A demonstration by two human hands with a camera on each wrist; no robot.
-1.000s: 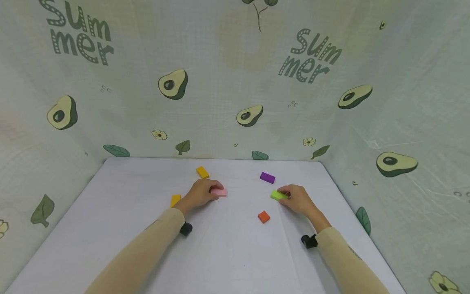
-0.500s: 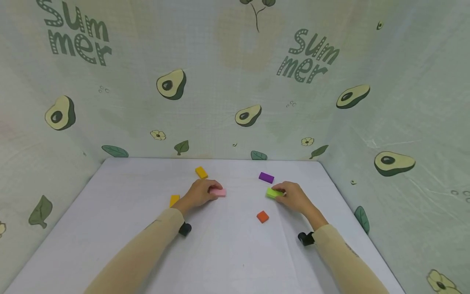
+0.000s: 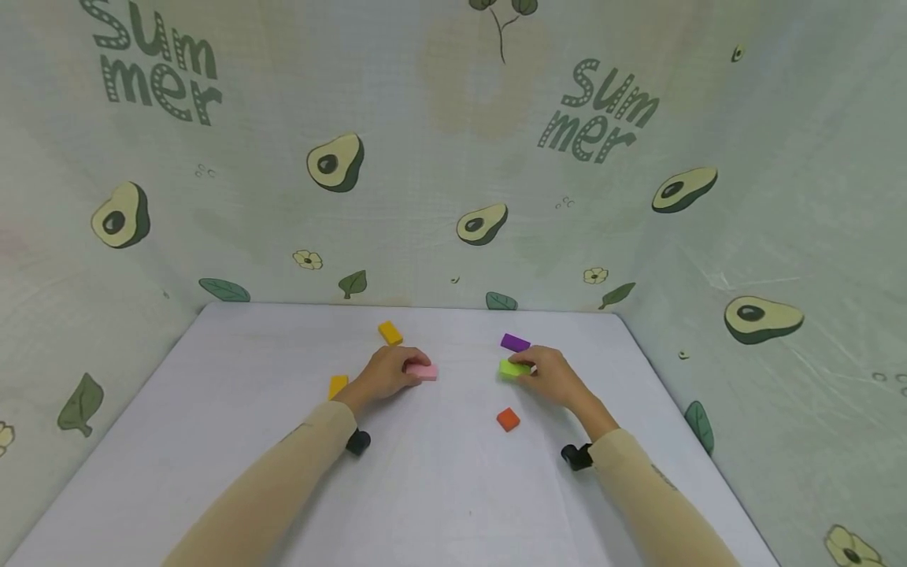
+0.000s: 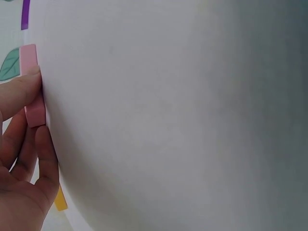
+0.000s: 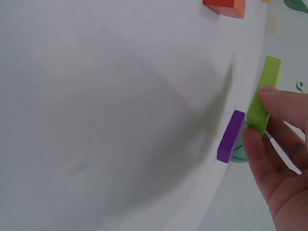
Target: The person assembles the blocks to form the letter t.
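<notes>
My left hand [image 3: 386, 373] pinches a pink block [image 4: 33, 109] by its sides, low over the white table. The thumb lies across the block in the left wrist view. Further right, my right hand [image 3: 556, 378] holds a lime green block [image 5: 271, 72] between thumb and fingers, its free end pointing left toward the pink one. A purple block [image 3: 515, 342] lies just behind the green block. In front of the right hand sits an orange-red block [image 3: 508, 419].
Two yellow blocks lie near the left hand, one yellow block [image 3: 390, 332] behind it and another yellow block [image 3: 338, 386] beside the wrist. The white table [image 3: 453, 488] meets a patterned cloth [image 3: 411, 260] at its back and sides.
My right hand has carried the green block leftward, nearer the pink one and in front of the purple block. The left hand has stayed in place with the pink block.
</notes>
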